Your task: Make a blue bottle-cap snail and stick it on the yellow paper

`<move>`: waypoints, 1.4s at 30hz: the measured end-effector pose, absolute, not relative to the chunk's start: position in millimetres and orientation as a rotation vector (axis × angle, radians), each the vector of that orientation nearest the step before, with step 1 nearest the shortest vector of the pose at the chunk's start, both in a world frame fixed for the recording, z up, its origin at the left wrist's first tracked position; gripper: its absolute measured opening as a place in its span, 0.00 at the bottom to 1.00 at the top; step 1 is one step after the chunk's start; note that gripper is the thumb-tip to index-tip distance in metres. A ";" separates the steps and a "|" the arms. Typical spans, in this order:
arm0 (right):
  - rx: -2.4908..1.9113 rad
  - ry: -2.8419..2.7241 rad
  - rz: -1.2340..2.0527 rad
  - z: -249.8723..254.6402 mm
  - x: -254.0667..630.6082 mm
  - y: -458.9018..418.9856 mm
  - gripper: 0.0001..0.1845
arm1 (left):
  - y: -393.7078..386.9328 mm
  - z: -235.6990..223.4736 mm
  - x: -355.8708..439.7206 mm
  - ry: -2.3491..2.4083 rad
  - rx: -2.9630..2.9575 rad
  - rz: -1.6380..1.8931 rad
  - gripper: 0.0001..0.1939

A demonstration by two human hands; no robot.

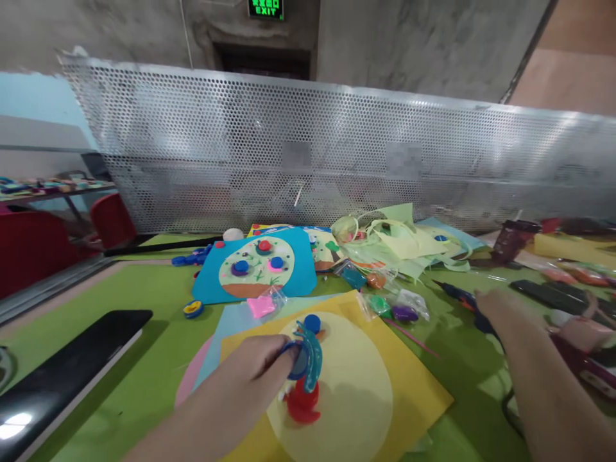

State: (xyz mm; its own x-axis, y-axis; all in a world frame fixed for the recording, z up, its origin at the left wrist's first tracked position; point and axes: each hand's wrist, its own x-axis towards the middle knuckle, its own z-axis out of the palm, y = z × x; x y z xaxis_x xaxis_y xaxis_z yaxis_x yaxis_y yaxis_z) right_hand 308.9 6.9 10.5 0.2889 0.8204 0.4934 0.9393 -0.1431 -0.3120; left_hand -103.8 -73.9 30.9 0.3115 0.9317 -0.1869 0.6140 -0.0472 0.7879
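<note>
My left hand [264, 369] is closed in a pinch on a blue round cap [299, 360], held above a yellow sheet with a pale circle [356, 385]. A curved teal glitter piece [312, 359] is against the cap; whether they are joined I cannot tell. Just below are a red shape [303, 405] and, above, a blue disc [312, 323]. On the right, my right hand [495, 311] is closed around a dark blue glue gun [464, 296] with a black tip pointing left. Its fingers are partly blurred.
A blue card with cap decorations [303, 256] lies behind the sheet. Bags of pink clay [261, 307] and purple clay [405, 313] lie near its edge. A black phone-like slab [72, 372] is at left. Pale green paper strips [399, 237] and a dark cup [514, 242] stand before the perforated metal screen [337, 128].
</note>
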 end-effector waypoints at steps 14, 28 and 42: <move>-0.729 -2.042 0.974 -10.0 91.8 -55.0 0.18 | -81.8 19.2 -88.8 1.211 1.557 0.530 0.17; -0.721 -1.933 1.164 -8.0 110.8 -47.6 0.13 | -78.4 23.8 -94.8 1.150 1.606 0.414 0.23; -1.028 -2.774 0.434 -5.1 163.4 -26.0 0.18 | -55.1 18.0 -125.1 1.552 1.970 0.324 0.19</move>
